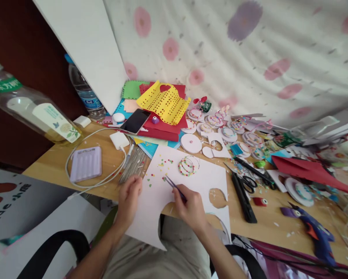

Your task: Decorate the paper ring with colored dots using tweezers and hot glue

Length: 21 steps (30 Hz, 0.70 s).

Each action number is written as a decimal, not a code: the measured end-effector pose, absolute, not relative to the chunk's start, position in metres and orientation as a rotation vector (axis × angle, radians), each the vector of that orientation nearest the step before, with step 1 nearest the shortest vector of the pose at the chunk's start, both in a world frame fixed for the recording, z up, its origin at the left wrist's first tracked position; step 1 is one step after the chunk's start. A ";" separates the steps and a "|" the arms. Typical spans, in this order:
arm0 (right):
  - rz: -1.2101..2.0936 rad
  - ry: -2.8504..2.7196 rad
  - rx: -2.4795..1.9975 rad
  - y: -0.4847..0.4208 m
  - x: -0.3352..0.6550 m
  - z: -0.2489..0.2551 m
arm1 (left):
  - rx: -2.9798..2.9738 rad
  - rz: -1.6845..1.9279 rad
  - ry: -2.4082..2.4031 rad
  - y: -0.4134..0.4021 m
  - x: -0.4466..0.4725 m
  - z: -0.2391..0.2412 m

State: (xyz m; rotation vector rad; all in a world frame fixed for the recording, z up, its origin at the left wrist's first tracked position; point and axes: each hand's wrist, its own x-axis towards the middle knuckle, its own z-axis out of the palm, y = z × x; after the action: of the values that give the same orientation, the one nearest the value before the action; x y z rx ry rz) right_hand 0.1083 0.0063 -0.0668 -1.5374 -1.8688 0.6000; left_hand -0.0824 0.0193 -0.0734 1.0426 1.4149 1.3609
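Note:
A white card sheet [191, 182] with round holes cut out of it lies over the desk's front edge. Small coloured paper bits [159, 166] are scattered on it, beside a white ring [187, 166] edged with coloured dots. My right hand [191, 209] is closed on thin tweezers [174, 185], whose tips touch the sheet near the bits. My left hand [129, 197] rests on the sheet's left edge with fingers curled, pressing it down.
Black scissors [245, 182] and a black cutter [243, 199] lie to the right. A blue glue gun [316, 232] sits at the front right. A lilac case [85, 163] with white cable, a phone [135, 121], bottles [34, 108] and stacked coloured paper [162, 102] are at left and back.

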 end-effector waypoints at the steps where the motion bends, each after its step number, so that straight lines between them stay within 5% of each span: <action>1: 0.600 -1.869 -1.558 0.007 0.110 -0.065 | 1.046 1.349 1.412 0.019 -0.082 -0.072; 9: 0.665 -1.898 -1.714 0.008 0.120 -0.056 | 1.159 1.301 1.385 0.019 -0.085 -0.071; 16: 1.748 -1.115 -1.409 0.022 0.124 -0.038 | 1.406 1.311 1.305 0.017 -0.088 -0.061; 21: 2.063 -0.834 -1.187 0.019 0.118 -0.030 | 1.651 1.201 1.026 0.034 -0.093 -0.041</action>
State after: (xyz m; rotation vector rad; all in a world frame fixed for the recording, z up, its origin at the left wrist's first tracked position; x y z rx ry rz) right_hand 0.1185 0.0191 -0.0302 -1.1868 -0.8343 2.0625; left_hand -0.0929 0.0342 -0.0408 1.6508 1.0256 1.2009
